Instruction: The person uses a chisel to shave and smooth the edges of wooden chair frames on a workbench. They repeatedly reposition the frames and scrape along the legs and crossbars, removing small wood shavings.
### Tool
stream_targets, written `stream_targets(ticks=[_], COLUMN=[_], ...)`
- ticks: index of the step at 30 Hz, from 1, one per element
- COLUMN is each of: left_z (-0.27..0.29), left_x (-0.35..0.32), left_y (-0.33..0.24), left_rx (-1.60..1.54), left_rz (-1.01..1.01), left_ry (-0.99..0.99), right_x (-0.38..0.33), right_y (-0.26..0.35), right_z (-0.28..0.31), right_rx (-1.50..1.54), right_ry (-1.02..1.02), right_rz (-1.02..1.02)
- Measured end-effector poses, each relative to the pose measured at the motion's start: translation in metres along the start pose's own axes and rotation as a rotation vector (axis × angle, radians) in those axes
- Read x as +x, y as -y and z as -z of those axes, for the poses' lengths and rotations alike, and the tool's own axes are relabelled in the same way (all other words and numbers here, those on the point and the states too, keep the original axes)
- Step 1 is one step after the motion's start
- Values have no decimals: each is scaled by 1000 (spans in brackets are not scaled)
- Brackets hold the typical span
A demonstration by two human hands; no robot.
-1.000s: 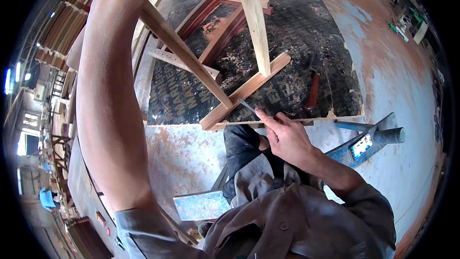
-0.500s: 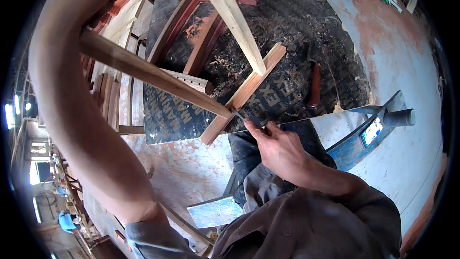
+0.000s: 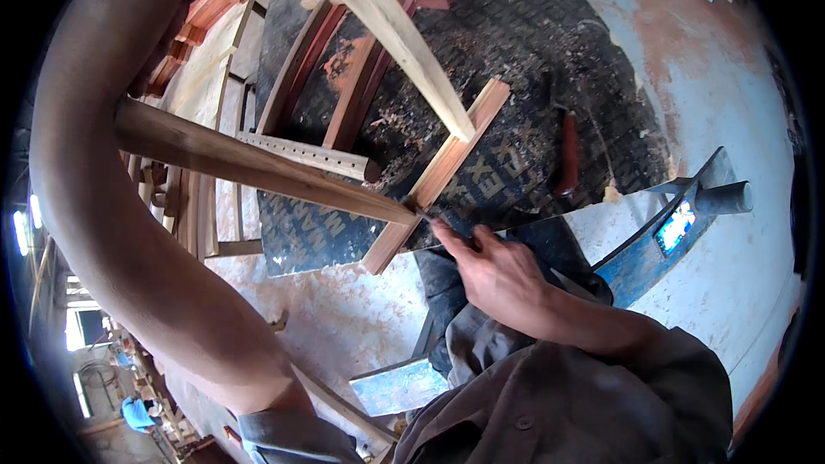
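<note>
My right hand (image 3: pixel 503 279) is closed round a thin metal-bladed tool (image 3: pixel 424 215), its handle hidden in my grip. The forefinger lies along the tool, and its tip meets the joint where a pale wooden leg (image 3: pixel 284 180) joins a reddish wooden crosspiece (image 3: pixel 464 142). A second pale leg (image 3: pixel 404 39) rises from the far part of that crosspiece. My left arm reaches up along the left side, and my left hand (image 3: pixel 172 21) is at the top left beside the upper end of the nearer leg. Its fingers are mostly hidden in shadow.
The black work board (image 3: pixel 292 245) is strewn with shavings. On it lie a red-handled tool (image 3: pixel 567 155), curved wooden pieces (image 3: pixel 351 99) and a drilled wooden strip (image 3: pixel 314 155). A phone (image 3: pixel 675 228) rests on a blue curved stand at right. Stacked wood (image 3: pixel 215 4) stands left.
The nearer leg and my left arm have shifted slightly left and down in the picture. My right hand keeps the tool at the same joint.
</note>
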State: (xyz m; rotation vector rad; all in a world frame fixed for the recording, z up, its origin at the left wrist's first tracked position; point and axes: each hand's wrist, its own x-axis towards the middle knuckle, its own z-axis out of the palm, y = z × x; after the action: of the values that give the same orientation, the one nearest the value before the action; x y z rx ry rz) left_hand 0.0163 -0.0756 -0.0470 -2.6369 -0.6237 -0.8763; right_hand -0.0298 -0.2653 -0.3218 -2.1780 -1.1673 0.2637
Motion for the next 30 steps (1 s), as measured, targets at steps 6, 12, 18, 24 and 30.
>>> stream_targets(ticks=[6, 12, 18, 24, 30], left_z=[0, -4, -7, -11, -8], left_x=[-25, -43, -55, -53, -59], left_y=[9, 14, 19, 22, 33], left_rx=[-3, -42, -44, -50, -14], left_rz=[-20, -35, -29, -17, 4], left_ry=[-71, -118, -136, -141, -143], right_x=[-10, -10, 1, 1, 7], right_y=[-16, -34, -26, -24, -24], right_z=[10, 9, 15, 8, 15], right_rx=[82, -66, -16, -1, -2], right_ry=[-182, -246, -191, -221, -209], right_rz=[-105, -174, -250, -239, -190])
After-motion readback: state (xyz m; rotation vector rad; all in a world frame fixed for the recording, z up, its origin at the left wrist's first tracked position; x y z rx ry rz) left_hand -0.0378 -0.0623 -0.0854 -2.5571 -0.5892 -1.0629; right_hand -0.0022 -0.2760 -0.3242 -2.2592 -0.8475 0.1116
